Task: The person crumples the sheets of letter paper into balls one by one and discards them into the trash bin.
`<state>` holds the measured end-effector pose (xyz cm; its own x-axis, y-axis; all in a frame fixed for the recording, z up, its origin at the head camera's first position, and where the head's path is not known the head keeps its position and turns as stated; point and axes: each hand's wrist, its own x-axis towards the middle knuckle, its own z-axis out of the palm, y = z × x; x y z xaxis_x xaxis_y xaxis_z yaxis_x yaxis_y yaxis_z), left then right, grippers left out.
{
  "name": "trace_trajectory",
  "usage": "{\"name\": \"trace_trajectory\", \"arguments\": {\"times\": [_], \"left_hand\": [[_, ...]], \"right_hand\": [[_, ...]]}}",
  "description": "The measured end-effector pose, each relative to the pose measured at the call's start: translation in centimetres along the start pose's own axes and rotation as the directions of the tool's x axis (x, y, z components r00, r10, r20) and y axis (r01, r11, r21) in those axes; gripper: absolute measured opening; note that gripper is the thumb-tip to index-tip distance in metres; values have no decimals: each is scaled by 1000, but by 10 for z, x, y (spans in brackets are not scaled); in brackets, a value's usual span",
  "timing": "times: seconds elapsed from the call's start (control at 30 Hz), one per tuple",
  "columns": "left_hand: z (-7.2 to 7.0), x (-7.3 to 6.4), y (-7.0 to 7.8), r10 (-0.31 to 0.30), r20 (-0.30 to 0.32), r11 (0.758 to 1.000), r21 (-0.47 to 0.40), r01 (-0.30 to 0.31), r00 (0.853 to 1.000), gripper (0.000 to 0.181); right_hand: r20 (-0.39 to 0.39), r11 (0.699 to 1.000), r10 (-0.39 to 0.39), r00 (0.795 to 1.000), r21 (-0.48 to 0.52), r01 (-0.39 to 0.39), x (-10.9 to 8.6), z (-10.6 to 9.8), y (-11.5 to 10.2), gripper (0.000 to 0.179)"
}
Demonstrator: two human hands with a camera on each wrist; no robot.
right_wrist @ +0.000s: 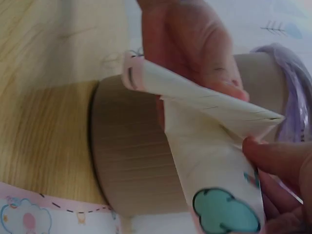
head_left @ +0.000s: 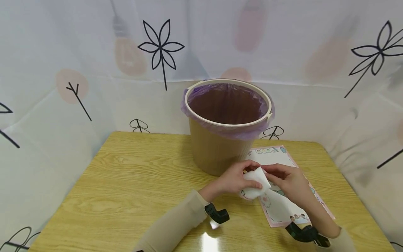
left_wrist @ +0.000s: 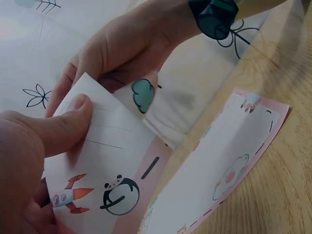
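Note:
In the head view my left hand (head_left: 233,177) holds a folded sheet of paper (head_left: 253,189) in front of the bin, its thumb lying across the white face. The left wrist view shows pencil-like lines, a rocket and a panda printed on this paper (left_wrist: 109,161), with a pink border. My right hand (head_left: 291,182) pinches the far part of the same paper between thumb and fingers. From the right wrist, the paper (right_wrist: 214,161) shows a sharp crease, one flap angled away and a green cloud print on the other part. Both hands are raised close together.
A beige bin (head_left: 217,150) with a purple bag (head_left: 242,133) over its rim stands at the back of the wooden table (head_left: 141,175). A pink-bordered printed sheet (head_left: 280,211) lies flat under my right hand. A patterned cloth (head_left: 94,42) hangs behind.

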<state>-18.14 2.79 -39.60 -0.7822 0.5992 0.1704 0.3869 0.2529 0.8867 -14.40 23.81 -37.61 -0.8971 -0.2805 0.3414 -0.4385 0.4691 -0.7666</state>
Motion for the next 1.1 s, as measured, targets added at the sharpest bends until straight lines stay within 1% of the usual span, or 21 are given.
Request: {"name": "trace_trajectory", "arguments": {"times": [0.1,0.17,0.23,0.37,0.43,0.53,0.6,0.67,0.73,0.8,0.9,0.97,1.03,1.1], "left_hand": [[0,0,0,-34,-59,999,-10,33,998,52],[-1,-1,1,-47,-91,999,-16,46,995,50],[-1,-2,1,-61,-129,998,-25,58,990,49],[-1,-4,0,-79,-204,997,-33,74,976,46],[-1,-4,0,-76,-222,997,-25,73,972,47],[-1,-4,-2,-63,-220,998,-23,59,974,48],[-1,-4,-4,-49,-203,999,-34,43,978,48],[-3,-5,-4,-44,-173,998,-57,35,984,47],[-5,-6,-5,-47,-132,996,-82,36,990,47],[-8,-7,-6,-46,-96,995,-90,37,994,46],[-11,-8,-6,-30,-86,998,-50,25,996,42],[-12,-9,-5,-6,-97,1000,-2,6,995,37],[-13,-10,-5,16,-104,999,51,-11,994,33],[-14,-11,-4,30,-99,996,89,-21,995,28]], "right_hand": [[91,994,26,996,106,-36,1,-5,2,24],[121,988,32,992,146,-50,1,-8,2,26],[134,983,41,990,171,-64,0,-8,2,28],[137,989,76,988,116,-92,-1,-5,-2,36],[140,991,87,986,90,-100,-2,-2,-3,40],[147,992,84,986,81,-97,0,1,-4,42],[146,991,90,985,90,-104,0,2,-4,40],[132,988,109,985,97,-122,0,1,-3,38],[101,983,140,985,104,-150,-2,0,-3,37],[67,976,169,983,127,-176,-3,0,-3,36],[41,967,188,981,166,-192,-5,0,-3,34],[51,965,180,982,184,-187,-5,1,-2,32],[68,970,158,985,175,-167,-5,2,0,30],[82,983,122,989,130,-132,-4,3,0,26]]}}
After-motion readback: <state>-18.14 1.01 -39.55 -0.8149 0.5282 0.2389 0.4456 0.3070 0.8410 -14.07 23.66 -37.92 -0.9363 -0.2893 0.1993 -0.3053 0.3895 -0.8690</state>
